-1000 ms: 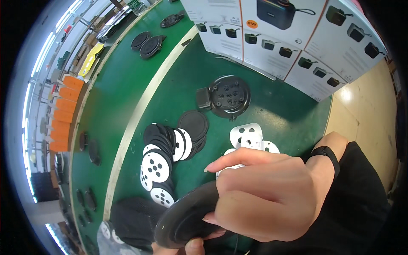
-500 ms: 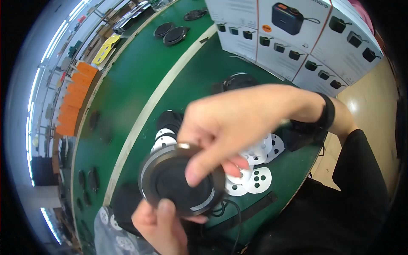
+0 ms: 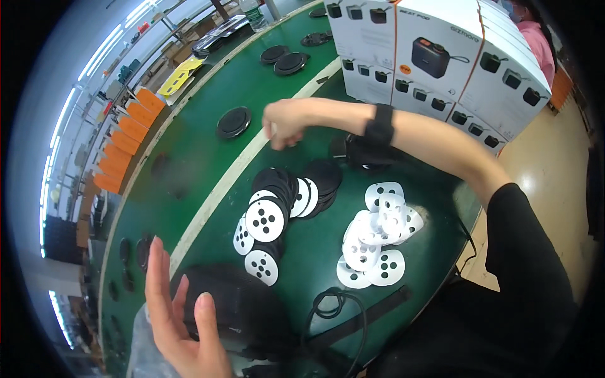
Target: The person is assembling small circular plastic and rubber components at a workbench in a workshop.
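Observation:
My left hand (image 3: 183, 321) is raised at the lower left, fingers spread and nothing in it. Below it lies a dark, rounded black item (image 3: 236, 302) of a kind I cannot make out. My right arm reaches across to the far side, where my right hand (image 3: 287, 125) has its fingers curled, with nothing visible in them. Just left of that hand, a round black disc-shaped device (image 3: 234, 122) rests flat on the green surface. Nearer me are a fanned pile of black round pads with white, holed faces (image 3: 265, 219) and a heap of white holed backing sheets (image 3: 378, 230).
White printed cartons (image 3: 435, 63) are stacked at the far right. More black discs (image 3: 291, 63) sit farther along the green belt (image 3: 195, 151), past a pale strip. A black cable (image 3: 340, 296) and a dark flat bar (image 3: 362, 318) lie near me. Orange dividers (image 3: 129, 138) line the left.
The round black device, held in both hands before, now lies on the belt. My right hand has moved away from me and let it go. My left hand has opened and shifted left.

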A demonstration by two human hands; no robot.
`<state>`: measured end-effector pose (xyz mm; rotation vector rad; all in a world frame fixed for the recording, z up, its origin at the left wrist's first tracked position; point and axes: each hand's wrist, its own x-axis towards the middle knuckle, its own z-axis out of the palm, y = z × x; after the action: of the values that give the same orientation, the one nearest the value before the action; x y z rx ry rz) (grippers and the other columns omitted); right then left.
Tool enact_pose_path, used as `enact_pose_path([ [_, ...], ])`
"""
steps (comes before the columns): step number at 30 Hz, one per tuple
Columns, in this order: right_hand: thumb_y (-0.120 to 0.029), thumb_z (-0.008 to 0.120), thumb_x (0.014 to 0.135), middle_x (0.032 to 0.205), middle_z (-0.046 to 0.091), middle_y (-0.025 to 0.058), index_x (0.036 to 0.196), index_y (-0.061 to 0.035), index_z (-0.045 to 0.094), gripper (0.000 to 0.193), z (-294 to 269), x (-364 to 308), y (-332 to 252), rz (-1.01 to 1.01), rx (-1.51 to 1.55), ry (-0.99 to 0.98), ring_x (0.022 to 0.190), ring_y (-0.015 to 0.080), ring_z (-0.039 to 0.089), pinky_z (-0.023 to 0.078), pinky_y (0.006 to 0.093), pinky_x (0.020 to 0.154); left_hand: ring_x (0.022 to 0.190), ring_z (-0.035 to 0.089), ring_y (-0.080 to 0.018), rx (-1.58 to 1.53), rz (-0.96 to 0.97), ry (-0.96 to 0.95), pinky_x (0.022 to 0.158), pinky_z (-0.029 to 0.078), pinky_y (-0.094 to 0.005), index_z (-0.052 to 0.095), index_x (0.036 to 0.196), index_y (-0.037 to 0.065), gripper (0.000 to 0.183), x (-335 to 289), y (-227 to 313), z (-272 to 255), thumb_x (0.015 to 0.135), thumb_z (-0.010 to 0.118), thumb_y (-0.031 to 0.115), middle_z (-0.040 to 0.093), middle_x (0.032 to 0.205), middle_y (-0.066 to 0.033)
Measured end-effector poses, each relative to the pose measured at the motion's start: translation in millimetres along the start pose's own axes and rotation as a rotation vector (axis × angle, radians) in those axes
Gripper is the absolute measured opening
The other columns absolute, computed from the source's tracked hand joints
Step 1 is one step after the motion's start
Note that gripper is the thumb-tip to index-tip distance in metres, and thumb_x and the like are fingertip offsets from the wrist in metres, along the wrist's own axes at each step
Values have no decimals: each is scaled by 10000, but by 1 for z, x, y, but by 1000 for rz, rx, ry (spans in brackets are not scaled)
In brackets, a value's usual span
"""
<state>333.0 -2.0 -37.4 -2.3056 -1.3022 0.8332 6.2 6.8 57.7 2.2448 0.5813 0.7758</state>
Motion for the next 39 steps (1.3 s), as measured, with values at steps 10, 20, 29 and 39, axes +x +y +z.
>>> enact_pose_path([
  [10, -136, 788, 605, 1010, 618, 160, 1096, -3, 599, 542, 12, -112, 40, -15, -441, 175, 974, 328, 589, 474, 411, 839, 1255, 428, -249, 236, 124, -221, 1015, 345, -366, 441, 1330, 8, 459, 4, -5, 5, 883, 544, 33, 441, 1371, -145],
  [20, -170, 786, 637, 1030, 563, 106, 1118, 8, 565, 558, 45, -106, 16, -305, -592, 153, 1030, 261, 510, 388, 377, 911, 1230, 455, -265, 253, 123, -244, 1003, 363, -372, 487, 1302, 38, 436, 2, -4, 12, 874, 566, 57, 446, 1369, -155],
  [29, -52, 662, 679, 813, 596, 179, 880, 30, 553, 243, 13, -134, -20, -485, -326, 477, 864, 361, 591, 453, 443, 778, 1150, 541, -274, 184, 89, -265, 961, 393, -326, 530, 1232, -17, 417, 0, -5, 25, 820, 597, -8, 539, 1264, -198],
  [39, -59, 649, 767, 759, 530, 54, 882, -50, 521, 172, 60, -166, -95, -1053, 496, 507, 634, 234, 575, 466, 300, 515, 1105, 535, -238, -457, -30, -167, 960, 398, -308, 392, 1306, -130, 386, -15, -10, 28, 968, 402, 55, 525, 1242, -192],
])
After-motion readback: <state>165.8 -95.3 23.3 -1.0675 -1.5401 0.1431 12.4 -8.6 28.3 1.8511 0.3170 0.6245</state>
